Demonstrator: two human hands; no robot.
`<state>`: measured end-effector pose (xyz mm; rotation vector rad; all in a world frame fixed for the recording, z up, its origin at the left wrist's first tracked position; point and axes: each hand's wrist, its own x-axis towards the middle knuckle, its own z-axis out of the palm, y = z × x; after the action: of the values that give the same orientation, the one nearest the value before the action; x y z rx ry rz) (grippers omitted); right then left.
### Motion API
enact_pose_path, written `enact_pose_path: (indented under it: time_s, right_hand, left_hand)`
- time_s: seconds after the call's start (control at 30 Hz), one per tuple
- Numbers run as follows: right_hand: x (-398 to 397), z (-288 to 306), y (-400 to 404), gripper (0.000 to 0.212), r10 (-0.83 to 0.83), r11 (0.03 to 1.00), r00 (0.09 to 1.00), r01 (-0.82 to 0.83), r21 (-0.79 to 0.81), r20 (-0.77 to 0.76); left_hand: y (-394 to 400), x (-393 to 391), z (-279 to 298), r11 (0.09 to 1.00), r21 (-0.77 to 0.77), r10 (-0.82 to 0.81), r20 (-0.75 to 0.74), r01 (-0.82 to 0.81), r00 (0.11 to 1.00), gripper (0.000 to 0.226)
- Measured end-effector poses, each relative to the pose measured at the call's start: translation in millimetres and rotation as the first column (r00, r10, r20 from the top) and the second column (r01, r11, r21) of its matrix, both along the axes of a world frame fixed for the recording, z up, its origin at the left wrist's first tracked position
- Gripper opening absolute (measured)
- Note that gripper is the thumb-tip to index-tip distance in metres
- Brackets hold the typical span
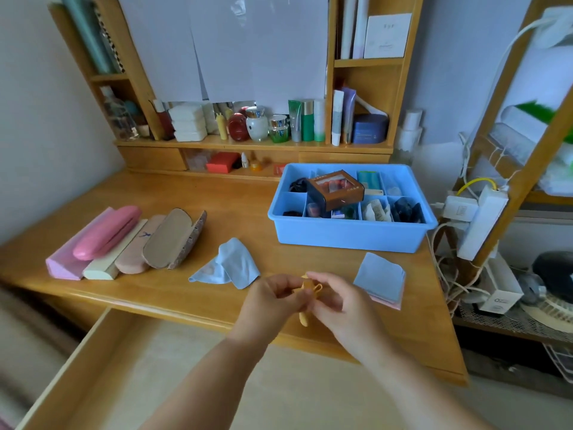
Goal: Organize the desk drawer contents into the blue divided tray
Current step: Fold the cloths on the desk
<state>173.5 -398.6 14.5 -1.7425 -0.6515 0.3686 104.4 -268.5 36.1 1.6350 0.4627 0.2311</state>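
Observation:
My left hand (274, 301) and my right hand (333, 301) meet above the desk's front edge, both pinching a small yellow band (307, 290) between their fingertips; part of it hangs down below them. The blue divided tray (350, 234) stands at the back right of the desk, its compartments holding dark hair ties, small cards and a brown box (335, 189) lying across the dividers. The open drawer (102, 361) lies below my arms and shows a bare bottom.
Several glasses cases (124, 243) lie in a row at the left. A crumpled blue cloth (229, 265) and folded blue and pink cloths (383, 279) lie on the desk. Cosmetics fill the back shelf (254, 144). Cables and a power strip (474, 218) hang at the right.

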Motion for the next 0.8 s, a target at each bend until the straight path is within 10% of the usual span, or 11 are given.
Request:
enact_pose_path:
  time_s: [0.5, 0.8]
  right_hand:
    - [-3.7, 49.3, -25.9, 0.018, 0.082, 0.979, 0.91, 0.002, 0.203, -0.405]
    - [-13.3, 56.9, -17.6, 0.005, 0.05, 0.988, 0.875, 0.026, 0.151, -0.481]
  left_hand:
    - [1.0, -39.7, 31.5, 1.0, -0.003, -0.016, 0.073, 0.016, 0.997, 0.013]
    - [10.1, -50.7, 40.3, 0.969, 0.249, -0.021, 0.046, 0.009, 0.999, 0.007]
